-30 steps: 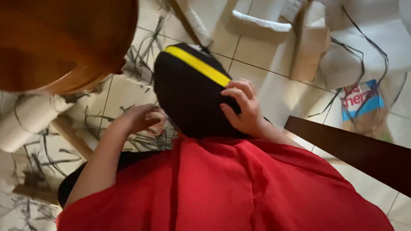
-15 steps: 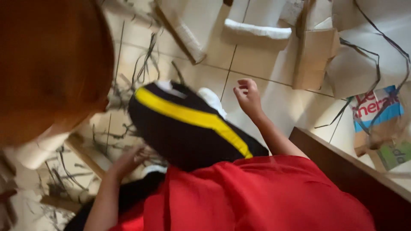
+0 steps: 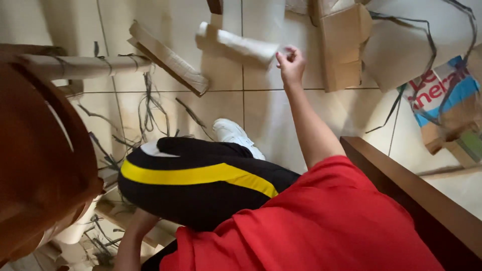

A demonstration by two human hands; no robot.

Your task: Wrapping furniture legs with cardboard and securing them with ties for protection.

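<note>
Right hand [image 3: 291, 64] extends to the 12 o'clock area of our view, arm straight; its fingers are pressed together in a pinch on the near end of a cardboard tube [image 3: 238, 46], which lies on the tiled floor [image 3: 261, 115] running toward 11 o'clock; left hand [image 3: 140, 223] sits low at 7 o'clock, mostly hidden beneath our black trouser leg with a yellow stripe [image 3: 201, 185], so we cannot tell whether it is spread or closed; a white shoe [image 3: 233, 134] shows just beyond the knee; a flat cardboard strip [image 3: 168, 59] lies at 11 o'clock, a folded cardboard box [image 3: 344, 45] at 1 o'clock beside the right hand; a longer tube [image 3: 85, 66] rests at 10 o'clock; dark straps [image 3: 148, 108] litter the floor.
</note>
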